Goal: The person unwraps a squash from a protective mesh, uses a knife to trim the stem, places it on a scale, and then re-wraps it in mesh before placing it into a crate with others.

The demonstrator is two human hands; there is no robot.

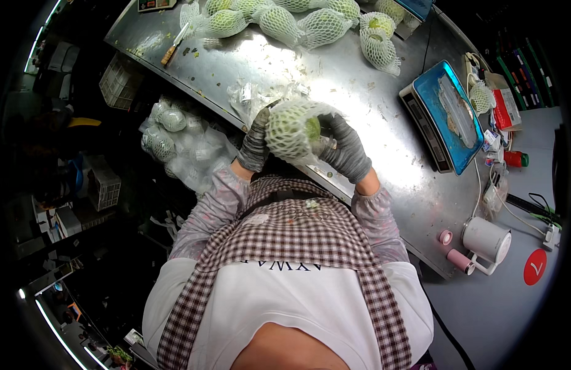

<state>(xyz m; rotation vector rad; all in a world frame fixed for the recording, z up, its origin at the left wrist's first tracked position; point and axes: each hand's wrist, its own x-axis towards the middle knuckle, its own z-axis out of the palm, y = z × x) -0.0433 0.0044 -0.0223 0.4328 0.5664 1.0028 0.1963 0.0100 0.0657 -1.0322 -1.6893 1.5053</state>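
Note:
Between my hands, over the near edge of the steel table, is a round green vegetable in a white foam net sleeve (pixel 290 129); it looks like a cabbage. My left hand (pixel 255 138), in a dark grey knit glove, grips its left side. On the right side my right hand (pixel 344 148), gloved alike, holds the net near its opening, where bare green shows. Part of the fingers on both hands is hidden behind the vegetable. Crumpled clear plastic bags (pixel 248 97) lie on the table just beyond my left hand.
Several netted vegetables (pixel 278 23) line the table's far side, near a wooden-handled knife (pixel 174 45). To the right stand a weighing scale (pixel 447 115), a white electric kettle (pixel 484 240) and a pink flask (pixel 460 261). Bagged netted produce (pixel 188 143) sits below the table's left edge.

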